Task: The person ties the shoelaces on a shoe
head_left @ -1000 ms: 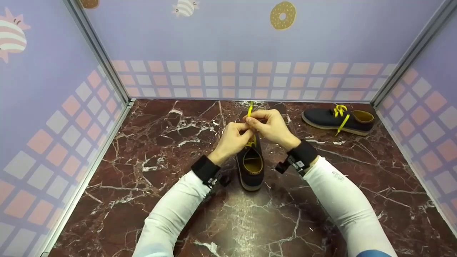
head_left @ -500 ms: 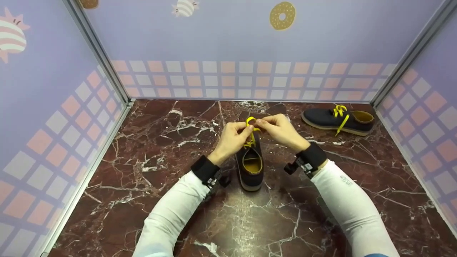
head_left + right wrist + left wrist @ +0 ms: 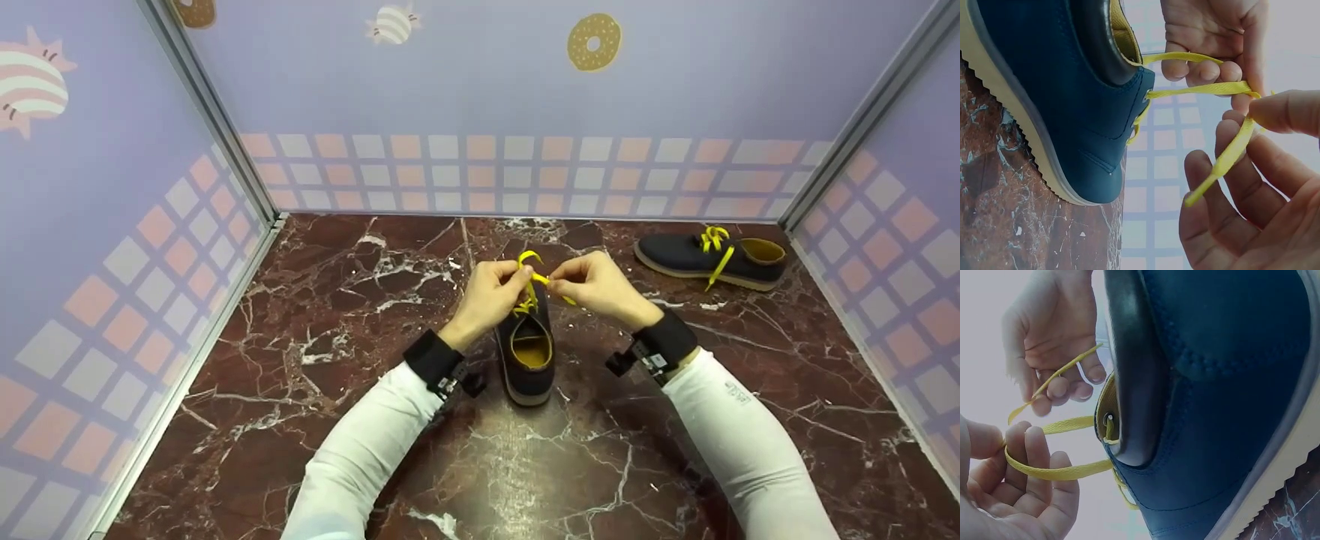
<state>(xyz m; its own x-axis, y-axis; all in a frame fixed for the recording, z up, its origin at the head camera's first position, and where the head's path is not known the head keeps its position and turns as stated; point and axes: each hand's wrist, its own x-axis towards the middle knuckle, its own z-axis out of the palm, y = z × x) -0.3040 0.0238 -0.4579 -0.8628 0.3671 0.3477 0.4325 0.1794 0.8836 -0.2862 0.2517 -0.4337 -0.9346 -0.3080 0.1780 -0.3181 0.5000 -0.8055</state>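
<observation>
A dark navy shoe with a tan sole stands on the marbled surface, its heel toward me. Yellow shoelace runs out of its top eyelets to both hands. My left hand pinches the lace between thumb and fingers above the tongue area, where a yellow bend arches over the fingertips. To its right, my right hand pinches a strand between thumb and index finger. In the right wrist view, the loose lace tip hangs past that pinch across the other fingers. The fingers partly hide where the strands cross.
A second navy shoe lies toward the back right, toe to the left, with its yellow laces in a bow-like tangle. A lilac back wall and side walls with checked borders enclose the marbled surface.
My right hand has moved right, away from the left, drawing a strand sideways. The lace that pointed straight up now bends over beside the left fingertips. The left hand stays nearly in place.
</observation>
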